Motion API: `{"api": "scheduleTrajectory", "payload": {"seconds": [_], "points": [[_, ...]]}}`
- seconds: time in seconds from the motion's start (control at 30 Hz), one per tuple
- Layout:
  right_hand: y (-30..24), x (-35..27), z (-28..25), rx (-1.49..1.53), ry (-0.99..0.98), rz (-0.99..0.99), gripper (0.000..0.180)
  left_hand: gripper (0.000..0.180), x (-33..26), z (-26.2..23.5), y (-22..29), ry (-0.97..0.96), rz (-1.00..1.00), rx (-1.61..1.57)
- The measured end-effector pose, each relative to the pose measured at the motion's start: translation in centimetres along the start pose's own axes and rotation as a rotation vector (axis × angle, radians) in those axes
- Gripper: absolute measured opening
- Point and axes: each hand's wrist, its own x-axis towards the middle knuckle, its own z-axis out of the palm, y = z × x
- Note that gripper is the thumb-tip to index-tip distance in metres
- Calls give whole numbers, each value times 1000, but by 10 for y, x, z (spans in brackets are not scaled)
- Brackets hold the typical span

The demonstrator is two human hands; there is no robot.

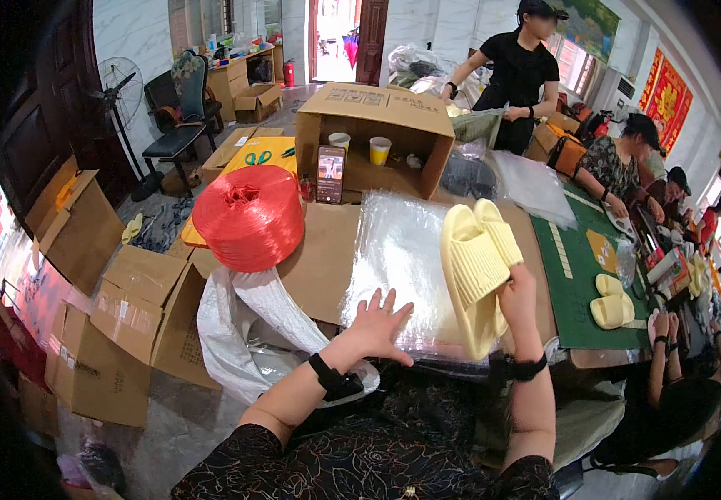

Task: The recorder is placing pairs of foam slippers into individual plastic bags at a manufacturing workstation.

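Note:
My right hand (517, 293) holds a pair of pale yellow ribbed slippers (475, 265) upright, soles together, above the right side of a stack of clear plastic bags (398, 250). My left hand (379, 325) lies flat with fingers spread on the near edge of that stack. The bags rest on brown cardboard (320, 254) covering the table. Both wrists wear black bands.
A big red spool of plastic twine (249, 217) stands to the left. An open carton on its side (374, 137) holds a phone and two cups. More yellow slippers (611, 302) lie on a green mat at right. Other people work at right and behind. Cartons are stacked on the floor at left.

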Motion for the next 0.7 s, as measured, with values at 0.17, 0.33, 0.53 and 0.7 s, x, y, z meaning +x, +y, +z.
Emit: {"api": "scheduleTrajectory", "payload": {"seconds": [0.17,0.33,0.53,0.7], "points": [[-22,-56,-21,539,-59,475,9,100,2,14,-13,212,168,-92],[-30,-96,-36,808,49,358,18,78,7,27,-29,228,200,-65],[-24,-130,-56,684,6,317,27,73,13,6,-6,208,95,-52],[-37,-141,-67,752,21,335,29,70,37,24,-17,299,260,-62]]}}
